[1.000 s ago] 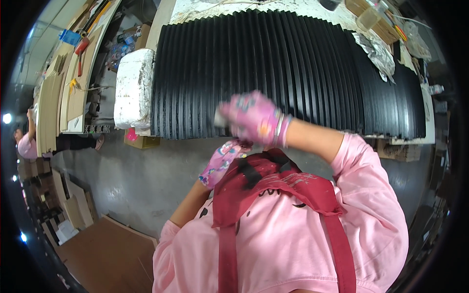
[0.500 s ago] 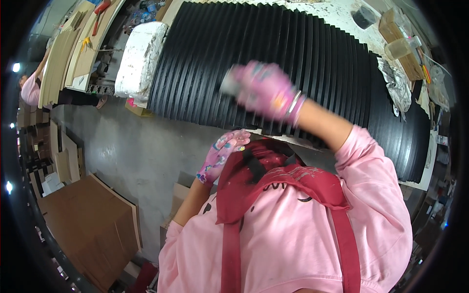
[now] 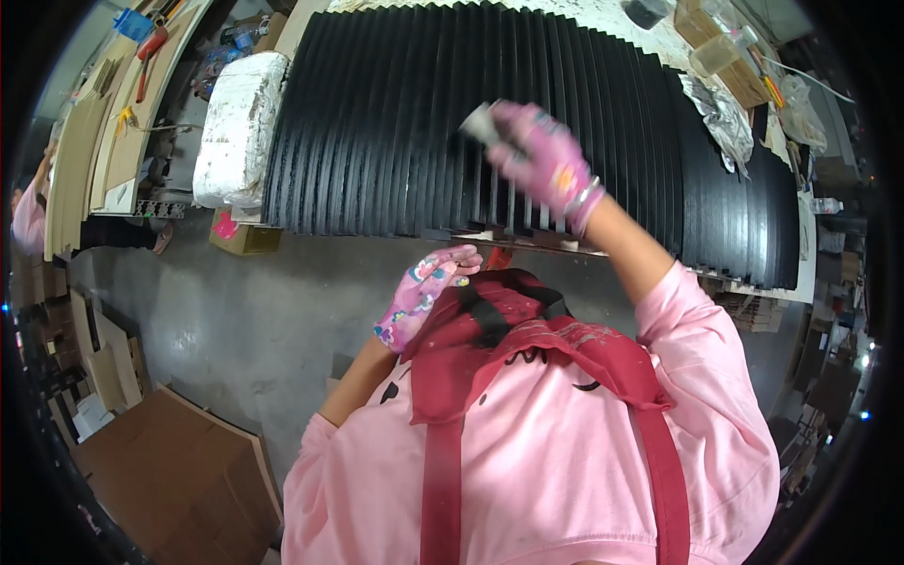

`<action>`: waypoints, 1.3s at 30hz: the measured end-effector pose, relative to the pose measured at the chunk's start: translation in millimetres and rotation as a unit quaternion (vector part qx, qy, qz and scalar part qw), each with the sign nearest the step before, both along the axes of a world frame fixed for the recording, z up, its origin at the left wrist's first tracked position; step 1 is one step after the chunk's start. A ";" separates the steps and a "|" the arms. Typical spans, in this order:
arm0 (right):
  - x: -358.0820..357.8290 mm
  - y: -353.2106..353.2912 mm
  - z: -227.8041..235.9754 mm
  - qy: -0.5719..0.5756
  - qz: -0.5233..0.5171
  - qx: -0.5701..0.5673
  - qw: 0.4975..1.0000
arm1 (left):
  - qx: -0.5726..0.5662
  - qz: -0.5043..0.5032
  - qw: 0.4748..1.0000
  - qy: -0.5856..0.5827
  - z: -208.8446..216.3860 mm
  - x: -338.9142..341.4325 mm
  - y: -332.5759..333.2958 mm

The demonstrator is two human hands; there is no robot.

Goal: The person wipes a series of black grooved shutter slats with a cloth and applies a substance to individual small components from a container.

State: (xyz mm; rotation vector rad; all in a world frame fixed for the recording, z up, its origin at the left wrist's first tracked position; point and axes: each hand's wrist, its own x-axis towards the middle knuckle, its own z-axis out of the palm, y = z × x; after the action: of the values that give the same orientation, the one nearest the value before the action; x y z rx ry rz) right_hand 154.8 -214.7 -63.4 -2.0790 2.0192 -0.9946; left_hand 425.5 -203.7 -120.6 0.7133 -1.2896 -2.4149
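In a pink shirt point(image 3: 556, 471) and red apron point(image 3: 537, 353), a worker point(image 3: 702, 348) stands at a row of black strips point(image 3: 377, 122) packed side by side across a workbench point(image 3: 607, 13). The gloved left hand point(image 3: 428, 292) hangs just before the row's near edge, fingers together and loosely extended, nothing visible in them. Above the row's middle, the gloved right hand point(image 3: 546, 160) pinches a small pale pad point(image 3: 478, 124) between thumb and fingers; blur hides whether it touches the strips. Below the row's left end, a yellow carton point(image 3: 259, 240) shows something bright pink point(image 3: 224, 224) at its opening. A white wrapped block point(image 3: 240, 132) sits just left of the row; crumpled foil point(image 3: 720, 122) lies over its right part. Beyond the row, toward the right, a clear bottle point(image 3: 718, 54) with yellowish contents rests beside a brown box point(image 3: 744, 85), its contents unclear, near a dark tub point(image 3: 648, 11).
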 end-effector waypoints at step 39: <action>-95.8 -93.5 -16.1 0.120 -0.205 0.071 0.969 | 0.016 -0.035 0.999 0.007 -1.0 -41.9 -5.2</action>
State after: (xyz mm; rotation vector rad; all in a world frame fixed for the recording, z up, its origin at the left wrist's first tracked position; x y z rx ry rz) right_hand 59.0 -308.2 -79.6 -1.8220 2.6292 -0.6331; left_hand 383.5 -208.9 -121.6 0.6695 -1.2944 -2.4953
